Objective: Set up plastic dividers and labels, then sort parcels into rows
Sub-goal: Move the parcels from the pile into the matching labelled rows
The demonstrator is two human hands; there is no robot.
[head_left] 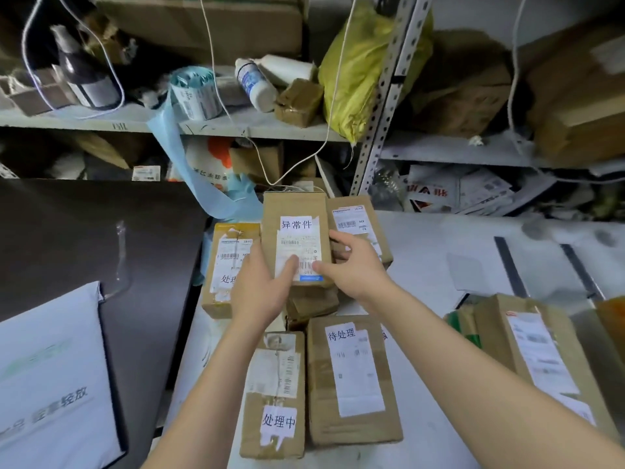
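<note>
A brown cardboard parcel [295, 211] with a white handwritten label and a shipping sticker is held above the white table. My left hand [260, 289] grips its lower left edge with the thumb on the sticker. My right hand [355, 265] grips its lower right edge, thumb on top and fingers behind. Under and around it lie other labelled parcels: one at the left [223, 265], one behind at the right [358, 218], and two in front [274, 397] [351, 377].
Another parcel [537, 353] lies at the right, beside two dark strips [509, 262] on the white table [439, 252]. A dark surface [84, 231] with a white mailer bag [50, 377] is at the left. Cluttered metal shelves [236, 126] with boxes, bottles and hanging cords stand behind.
</note>
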